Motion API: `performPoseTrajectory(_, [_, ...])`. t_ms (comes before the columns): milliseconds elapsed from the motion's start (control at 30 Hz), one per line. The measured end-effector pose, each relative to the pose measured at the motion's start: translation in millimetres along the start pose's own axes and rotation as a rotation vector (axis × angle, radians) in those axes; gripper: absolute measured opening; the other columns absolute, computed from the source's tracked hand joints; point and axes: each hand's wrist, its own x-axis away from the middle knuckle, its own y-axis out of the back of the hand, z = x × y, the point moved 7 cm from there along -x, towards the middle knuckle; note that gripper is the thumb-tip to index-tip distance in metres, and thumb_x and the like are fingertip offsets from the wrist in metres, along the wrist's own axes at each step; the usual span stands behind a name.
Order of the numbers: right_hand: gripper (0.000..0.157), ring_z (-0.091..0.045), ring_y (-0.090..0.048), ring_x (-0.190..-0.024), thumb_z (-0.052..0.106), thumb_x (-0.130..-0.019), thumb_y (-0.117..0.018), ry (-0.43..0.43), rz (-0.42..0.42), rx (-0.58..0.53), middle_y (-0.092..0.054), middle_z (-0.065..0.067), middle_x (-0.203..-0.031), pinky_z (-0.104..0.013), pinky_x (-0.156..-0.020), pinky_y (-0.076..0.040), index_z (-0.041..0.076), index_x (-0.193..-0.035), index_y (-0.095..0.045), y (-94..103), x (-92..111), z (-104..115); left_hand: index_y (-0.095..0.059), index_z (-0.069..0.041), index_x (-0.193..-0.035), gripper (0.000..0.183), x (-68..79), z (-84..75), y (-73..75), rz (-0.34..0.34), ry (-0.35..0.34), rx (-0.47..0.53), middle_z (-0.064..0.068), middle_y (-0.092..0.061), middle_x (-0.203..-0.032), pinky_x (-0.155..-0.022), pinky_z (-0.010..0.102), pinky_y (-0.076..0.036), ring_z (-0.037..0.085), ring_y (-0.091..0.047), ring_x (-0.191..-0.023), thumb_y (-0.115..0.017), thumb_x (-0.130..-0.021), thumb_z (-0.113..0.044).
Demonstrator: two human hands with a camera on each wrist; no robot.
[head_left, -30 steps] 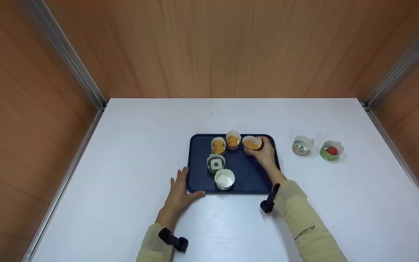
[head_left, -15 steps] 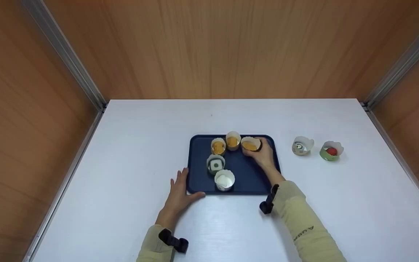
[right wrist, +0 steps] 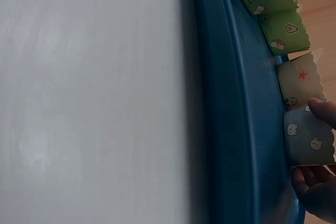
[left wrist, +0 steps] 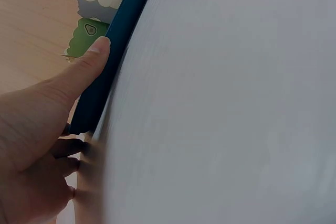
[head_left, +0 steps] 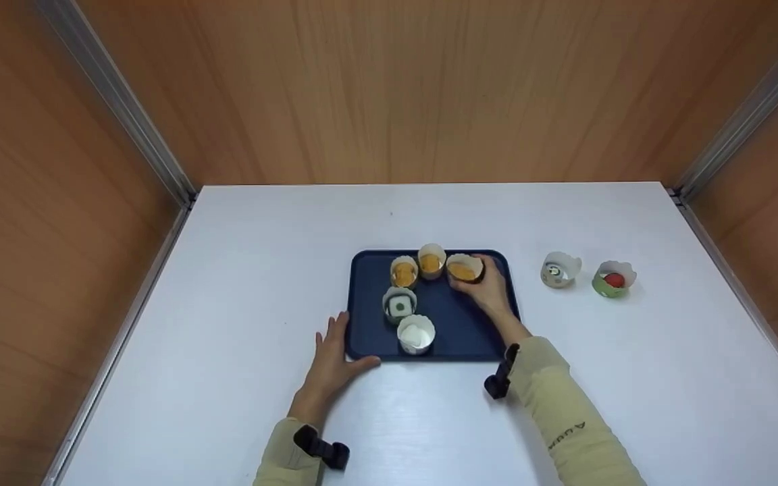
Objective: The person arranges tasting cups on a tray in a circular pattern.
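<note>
a paper baking cup with orange-yellow filling [head_left: 464, 268] stands upright at the far right of the dark blue tray [head_left: 460, 324]; the right hand [head_left: 489, 290] grips it, thumb on the near side and fingers round the right, and the right wrist view shows bear faces on its grey-blue wall; whether its base touches the tray cannot be told; just left of it is a taller-looking orange-filled cup [head_left: 431, 261], then another orange-filled cup [head_left: 404, 272]; nearer the person come a cup holding a white block with a green dot [head_left: 400, 305] and a white-filled cup [head_left: 416, 335]; the left hand [head_left: 332, 368] is open, fingers extended and spread at the tray's near left corner, thumb on its near rim; to the right of the tray, on the white table [head_left: 261, 270], stand a pale cup [head_left: 560, 270] and a green cup with a red piece inside [head_left: 613, 279]; wood-grain panels [head_left: 389, 88] rise behind
</note>
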Motion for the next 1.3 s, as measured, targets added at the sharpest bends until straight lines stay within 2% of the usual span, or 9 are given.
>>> performPoseTrajectory(267, [0.065,-0.034,-0.049,-0.104,0.002,-0.063,-0.078,0.067,0.011,-0.078,-0.051,-0.025,-0.110,-0.041,-0.088,-0.042,-0.010,-0.116,-0.043,6.3,7.3,4.3,-0.021,0.002,-0.138,0.101,-0.6,0.1,-0.2,-0.008,-0.019,-0.027,0.023,-0.024,-0.140,-0.107,0.047,0.000,0.035,-0.011,-0.131,-0.074,-0.066,-0.045])
performPoseTrajectory(600, [0.064,-0.033,-0.047,-0.108,0.009,-0.069,-0.075,-0.019,0.000,-0.051,-0.050,-0.024,-0.116,-0.043,-0.091,-0.040,-0.005,-0.121,-0.042,21.4,14.8,-0.9,-0.020,0.002,-0.138,0.101,-1.2,-0.9,1.2,-0.005,-0.030,-0.007,0.023,-0.023,-0.141,-0.107,0.047,0.000,0.035,-0.010,-0.131,-0.073,-0.066,-0.045])
performPoseTrajectory(833, [0.060,-0.033,-0.045,-0.111,0.010,-0.074,-0.071,-0.042,0.019,-0.071,-0.047,-0.022,-0.123,-0.042,-0.092,-0.039,-0.004,-0.124,-0.042,31.9,23.7,0.2,-0.021,0.002,-0.138,0.099,-1.9,-2.2,2.0,-0.007,-0.038,0.001,0.023,-0.023,-0.140,-0.107,0.047,0.000,0.035,-0.010,-0.131,-0.074,-0.067,-0.042])
performPoseTrajectory(1033, [0.056,-0.031,-0.047,-0.108,0.011,-0.076,-0.070,-0.021,-0.010,-0.099,-0.049,-0.021,-0.122,-0.041,-0.089,-0.040,-0.003,-0.123,-0.044,44.6,32.5,-0.5,-0.020,0.002,-0.138,0.100,-1.1,-1.4,1.5,-0.008,-0.031,0.004,0.023,-0.023,-0.141,-0.107,0.047,0.000,0.035,-0.010,-0.132,-0.074,-0.067,-0.044])
performPoseTrajectory(1300, [0.052,-0.034,-0.047,-0.107,0.007,-0.076,-0.070,-0.007,-0.079,-0.134,-0.050,-0.023,-0.119,-0.045,-0.086,-0.041,-0.006,-0.119,-0.046,62.9,43.7,-4.1,-0.020,0.003,-0.138,0.101,-1.1,-0.8,0.9,-0.001,-0.026,0.010,0.023,-0.024,-0.140,-0.106,0.048,0.000,0.035,-0.010,-0.132,-0.075,-0.066,-0.043])
